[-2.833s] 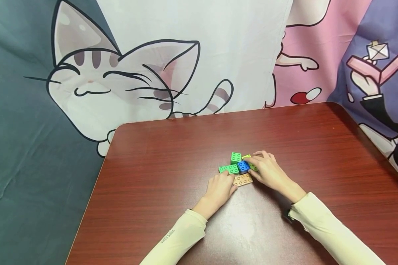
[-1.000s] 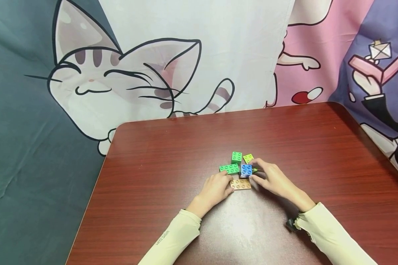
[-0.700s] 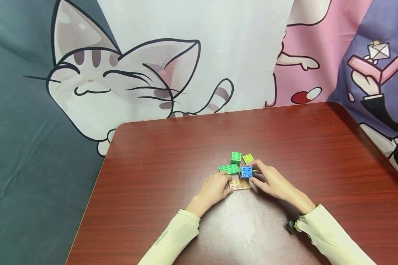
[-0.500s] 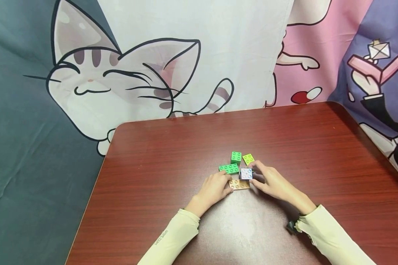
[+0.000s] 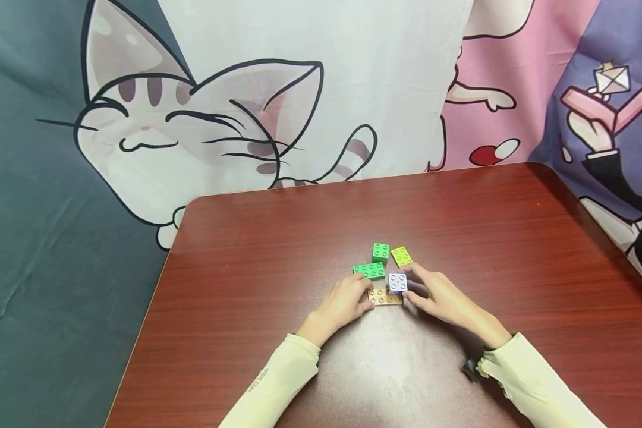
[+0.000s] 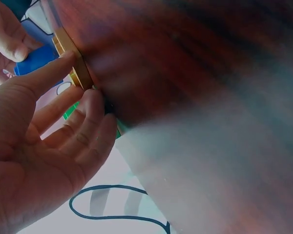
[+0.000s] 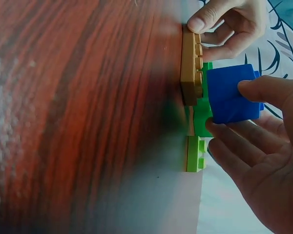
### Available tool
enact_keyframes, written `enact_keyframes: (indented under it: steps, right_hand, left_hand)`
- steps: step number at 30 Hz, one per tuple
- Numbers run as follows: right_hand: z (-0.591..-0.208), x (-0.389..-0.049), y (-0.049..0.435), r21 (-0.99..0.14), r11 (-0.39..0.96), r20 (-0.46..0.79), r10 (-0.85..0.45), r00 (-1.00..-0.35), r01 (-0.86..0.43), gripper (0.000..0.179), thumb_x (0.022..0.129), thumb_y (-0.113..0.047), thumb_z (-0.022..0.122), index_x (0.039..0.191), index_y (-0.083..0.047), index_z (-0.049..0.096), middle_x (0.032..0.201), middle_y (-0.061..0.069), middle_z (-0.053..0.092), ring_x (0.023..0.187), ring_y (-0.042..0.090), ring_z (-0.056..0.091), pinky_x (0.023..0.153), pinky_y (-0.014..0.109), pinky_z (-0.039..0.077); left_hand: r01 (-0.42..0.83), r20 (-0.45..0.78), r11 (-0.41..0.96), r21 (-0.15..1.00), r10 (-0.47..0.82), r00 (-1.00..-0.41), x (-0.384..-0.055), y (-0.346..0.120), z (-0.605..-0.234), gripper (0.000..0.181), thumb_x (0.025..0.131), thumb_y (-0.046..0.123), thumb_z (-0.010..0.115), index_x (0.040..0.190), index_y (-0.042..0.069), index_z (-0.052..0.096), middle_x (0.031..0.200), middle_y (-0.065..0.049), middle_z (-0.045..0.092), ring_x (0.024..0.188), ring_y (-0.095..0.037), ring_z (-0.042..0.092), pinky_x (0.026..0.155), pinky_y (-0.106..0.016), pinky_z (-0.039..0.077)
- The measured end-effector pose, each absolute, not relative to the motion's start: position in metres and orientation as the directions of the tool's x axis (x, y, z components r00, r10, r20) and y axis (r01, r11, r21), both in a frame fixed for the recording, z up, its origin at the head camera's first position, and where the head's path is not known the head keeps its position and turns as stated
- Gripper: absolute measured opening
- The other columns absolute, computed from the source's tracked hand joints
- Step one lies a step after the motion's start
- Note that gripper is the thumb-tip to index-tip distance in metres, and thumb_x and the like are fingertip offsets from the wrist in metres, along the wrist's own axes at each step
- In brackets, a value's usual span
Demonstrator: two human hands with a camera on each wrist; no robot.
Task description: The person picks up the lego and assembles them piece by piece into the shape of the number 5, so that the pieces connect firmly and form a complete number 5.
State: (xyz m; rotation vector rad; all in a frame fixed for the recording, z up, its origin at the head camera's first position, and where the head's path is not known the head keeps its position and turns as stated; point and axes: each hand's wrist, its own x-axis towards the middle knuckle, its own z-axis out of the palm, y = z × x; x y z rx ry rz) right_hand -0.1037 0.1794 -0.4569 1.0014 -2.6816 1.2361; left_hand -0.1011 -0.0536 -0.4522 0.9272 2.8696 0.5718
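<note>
My right hand (image 5: 444, 297) pinches a blue toy building brick (image 7: 228, 95) between thumb and fingers. In the right wrist view a gap shows between the blue brick and the studs of a flat tan building brick (image 7: 189, 73). From the head view, the blue brick overlaps the tan one's right end, its studded top pale with glare. My left hand (image 5: 339, 303) holds the tan brick's left end between thumb and index finger, on the table. The left hand's other fingers lie near a long green brick (image 5: 370, 271), just behind the tan one.
Behind these stand a square green brick (image 5: 381, 252) and a flat lime brick (image 5: 402, 256), the lime one close to the right fingertips. The brown table (image 5: 278, 255) reaches back to a cartoon-printed cloth (image 5: 396, 71).
The right hand has picked up the blue brick and brought it toward me, over the tan brick's right end. The tan brick has been straightened and shifted slightly left; the lime brick is now uncovered.
</note>
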Motion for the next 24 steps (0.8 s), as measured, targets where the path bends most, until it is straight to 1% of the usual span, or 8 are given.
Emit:
enact_keyframes:
  steps: [7, 10, 19, 24]
  right_hand:
    - [-0.4569, -0.1015, 0.1785, -0.671, 0.480, 0.269, -0.553, -0.789, -0.565, 0.035, 0.082, -0.002, 0.067, 0.114, -0.004, 0.054, 0.105, 0.009, 0.065, 0.099, 0.028, 0.062, 0.082, 0.042, 0.049]
    - [-0.4573, -0.1007, 0.1781, -0.674, 0.472, 0.276, -0.553, -0.786, -0.568, 0.035, 0.081, -0.002, 0.069, 0.113, -0.003, 0.055, 0.105, 0.010, 0.065, 0.099, 0.028, 0.061, 0.083, 0.042, 0.048]
    - [-0.4580, -0.0999, 0.1765, -0.653, 0.477, 0.288, -0.563, -0.775, -0.589, 0.038, 0.079, -0.004, 0.071, 0.114, -0.003, 0.056, 0.106, 0.006, 0.065, 0.101, 0.024, 0.061, 0.086, 0.042, 0.046]
    - [-0.4574, -0.1001, 0.1764, -0.650, 0.466, 0.290, -0.578, -0.763, -0.600, 0.039, 0.077, -0.004, 0.072, 0.113, -0.005, 0.057, 0.105, 0.003, 0.065, 0.100, 0.022, 0.061, 0.086, 0.042, 0.047]
  left_hand:
    - [0.548, 0.045, 0.740, 0.389, 0.579, -0.814, -0.1014, -0.0540, -0.4513, 0.024, 0.080, 0.023, 0.074, 0.096, 0.007, 0.066, 0.085, 0.000, 0.054, 0.073, -0.013, 0.054, 0.067, -0.026, 0.046]
    - [0.548, 0.045, 0.741, 0.389, 0.579, -0.814, -0.1012, -0.0539, -0.4518, 0.024, 0.080, 0.023, 0.074, 0.096, 0.007, 0.066, 0.085, 0.000, 0.054, 0.073, -0.013, 0.053, 0.066, -0.026, 0.046]
    - [0.540, 0.042, 0.741, 0.400, 0.573, -0.818, -0.1014, -0.0540, -0.4524, 0.025, 0.079, 0.023, 0.074, 0.096, 0.007, 0.066, 0.085, 0.000, 0.054, 0.072, -0.012, 0.053, 0.066, -0.026, 0.046]
    - [0.533, 0.035, 0.741, 0.409, 0.571, -0.820, -0.1015, -0.0543, -0.4515, 0.026, 0.079, 0.023, 0.075, 0.097, 0.007, 0.067, 0.085, 0.000, 0.055, 0.072, -0.012, 0.052, 0.066, -0.026, 0.046]
